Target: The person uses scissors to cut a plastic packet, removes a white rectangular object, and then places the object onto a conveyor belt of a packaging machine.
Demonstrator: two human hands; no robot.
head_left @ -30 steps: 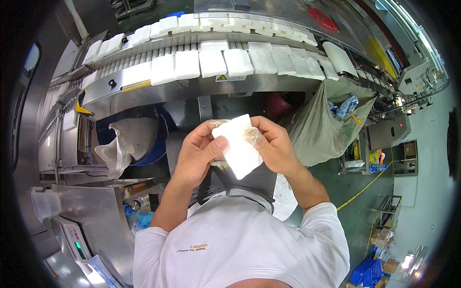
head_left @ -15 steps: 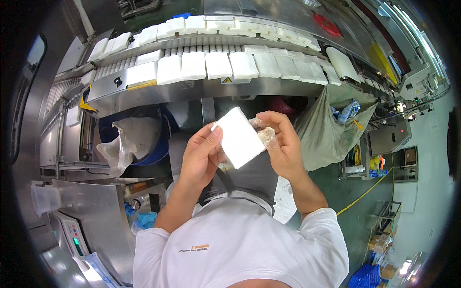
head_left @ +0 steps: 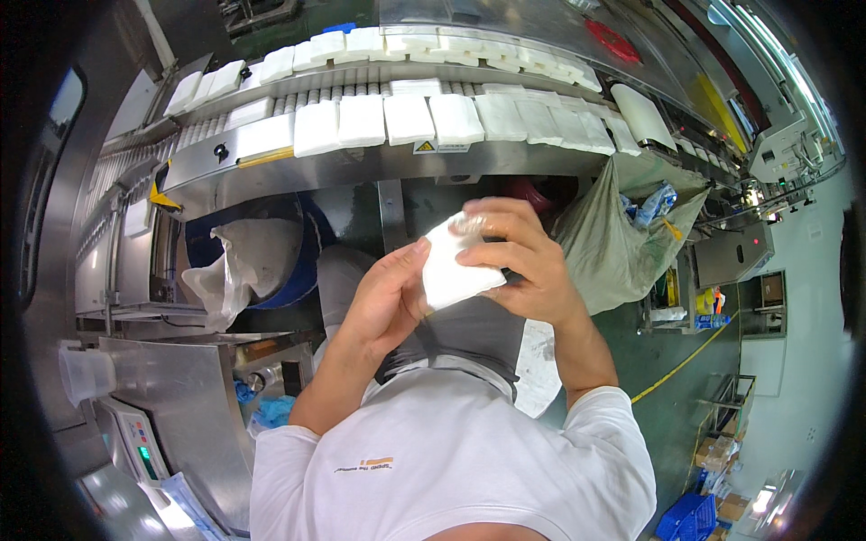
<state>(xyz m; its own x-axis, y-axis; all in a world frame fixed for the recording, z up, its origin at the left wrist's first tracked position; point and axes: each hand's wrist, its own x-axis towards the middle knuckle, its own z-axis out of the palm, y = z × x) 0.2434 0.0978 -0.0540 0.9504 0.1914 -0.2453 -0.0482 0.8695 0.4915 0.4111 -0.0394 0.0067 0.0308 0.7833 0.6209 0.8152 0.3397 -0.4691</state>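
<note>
A white, square, soft-looking folded pad (head_left: 448, 278) is held in front of me at waist height. My left hand (head_left: 383, 298) grips its left edge, the thumb lying on the near face and the other fingers behind. My right hand (head_left: 530, 263) reaches over it from the right, fingertips on the face and along the upper edge. Crinkled clear film (head_left: 467, 222) shows at the top of the pad beneath the right fingers, which are partly smeared by motion. Whether the film wraps the whole pad, I cannot tell.
Ahead runs a metal roller conveyor (head_left: 311, 97) with a row of similar white pads (head_left: 410, 119) along its near ledge. A blue bin (head_left: 302, 284) with a white liner stands left, a grey-green sack (head_left: 613, 239) right. At lower left is a steel cabinet (head_left: 176, 388).
My right hand has moved up and over the pad, its fingers now on the face. The pad has turned and tilted. White pieces on the conveyor rollers have shifted left.
</note>
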